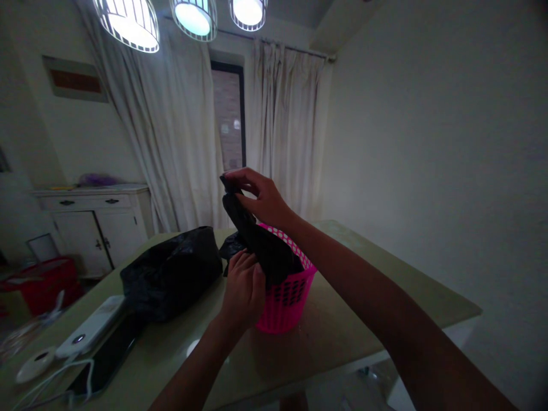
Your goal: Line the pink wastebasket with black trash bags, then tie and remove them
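A black plastic bag (pixel 272 251) is bunched up inside a pink plastic basket (pixel 280 314), part of it rising above the rim. With my right hand (pixel 261 197) I pinch the bag's raised upper end, over the basket. My left hand (pixel 245 285) is closed on a lower fold of the same bag, at the basket's left side. The basket stands upright on the table and has a perforated wall. What lies deeper inside it is hidden by the bag and my hands.
Left on the table (pixel 317 348) sits a large black plastic bundle (pixel 173 271). Nearer are a white device (pixel 92 325), a dark phone (pixel 109 354) and a white cable (pixel 89 377). A white cabinet (pixel 94 222) and a red container (pixel 51 282) stand beyond the left edge.
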{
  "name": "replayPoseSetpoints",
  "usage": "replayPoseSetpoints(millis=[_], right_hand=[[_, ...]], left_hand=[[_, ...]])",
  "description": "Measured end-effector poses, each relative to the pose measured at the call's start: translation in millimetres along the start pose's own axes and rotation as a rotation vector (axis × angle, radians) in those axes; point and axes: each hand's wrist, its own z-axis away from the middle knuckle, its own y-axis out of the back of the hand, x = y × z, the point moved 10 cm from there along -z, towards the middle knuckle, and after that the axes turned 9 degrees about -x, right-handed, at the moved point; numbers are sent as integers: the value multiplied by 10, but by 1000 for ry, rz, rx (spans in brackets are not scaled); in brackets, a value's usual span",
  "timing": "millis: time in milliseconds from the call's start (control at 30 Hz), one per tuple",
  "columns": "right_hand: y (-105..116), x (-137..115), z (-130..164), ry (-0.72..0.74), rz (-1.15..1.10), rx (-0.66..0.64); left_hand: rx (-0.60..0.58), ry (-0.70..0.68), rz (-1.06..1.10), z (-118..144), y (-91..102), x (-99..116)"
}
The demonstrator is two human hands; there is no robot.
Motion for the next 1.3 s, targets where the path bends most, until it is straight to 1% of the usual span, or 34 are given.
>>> replayPoseSetpoints(millis=[67, 133, 200, 267, 333, 367, 433, 500, 567, 600, 633, 667, 700, 733, 800, 833, 867, 900, 933, 967, 1000, 1033, 1067, 1100, 1133, 1167, 1200, 1233, 1267, 1300], right_hand=[[223, -203, 32, 46, 78, 94], [532, -297, 148, 49, 139, 214], [891, -325, 340, 30, 210, 357], [1232, -323, 577, 0, 274, 488], [1497, -290, 813, -43, 299, 568], [1594, -263, 922, -71, 300, 584], [1713, -199, 1112, -139, 312, 572], [1761, -135, 1278, -213, 342, 532], [1786, -45, 1434, -297, 335, 499], [1794, 12, 1506, -343, 313, 481], [1803, 69, 1570, -390, 300, 457], [1811, 126, 1622, -440, 311, 417], [1822, 176, 1660, -490, 352, 362], [1837, 221, 1688, -539, 419, 293], [1871, 310, 1724, -635, 558, 131], [1898, 328, 1730, -672, 619, 72], [1937, 303, 1717, -690, 681, 54], [1977, 219, 1678, -683, 749, 82], [1990, 80, 1611, -648, 812, 141], [1947, -100, 1516, -585, 856, 207], [1841, -299, 1402, -505, 879, 264], [1645, -467, 1262, -414, 834, 263], [1379, -603, 1106, -323, 754, 211], [1069, -708, 953, -242, 665, 124], [737, -772, 817, -177, 574, 11], [429, -786, 715, -141, 502, -98], [148, -734, 648, -139, 456, -215], [-94, -615, 623, -171, 427, -337], [-264, -447, 634, -232, 415, -436], [-359, -265, 665, -296, 423, -499]], left_hand=[[33, -67, -77, 124, 78, 34], [75, -69, -211, 278, 158, -32], [124, -27, -301, 436, 245, -186], [160, 24, -301, 564, 331, -388], [195, 81, -243, 634, 432, -600], [217, 117, -206, 638, 495, -707], [303, 186, -120, 591, 675, -890], [422, 250, -45, 466, 900, -1011], [518, 300, 21, 265, 1115, -1042], [554, 327, 89, 152, 1208, -1038], [581, 347, 219, 37, 1278, -1030], [599, 347, 400, -81, 1321, -1002], [624, 318, 577, -188, 1367, -936], [639, 265, 685, -287, 1430, -821], [637, 133, 762, -431, 1573, -553], [626, 80, 779, -469, 1630, -449], [605, 47, 789, -492, 1665, -378], [578, 35, 795, -505, 1678, -341], [545, 42, 791, -512, 1672, -326], [507, 56, 769, -519, 1651, -313], [469, 63, 724, -527, 1627, -280], [425, 57, 659, -545, 1595, -216], [381, 36, 586, -570, 1561, -116], [329, 0, 518, -603, 1519, 17], [275, -45, 465, -637, 1476, 168], [225, -95, 433, -665, 1441, 318], [188, -142, 423, -679, 1430, 445], [172, -178, 432, -677, 1450, 526], [186, -200, 442, -656, 1509, 549], [225, -207, 446, -617, 1596, 505]])
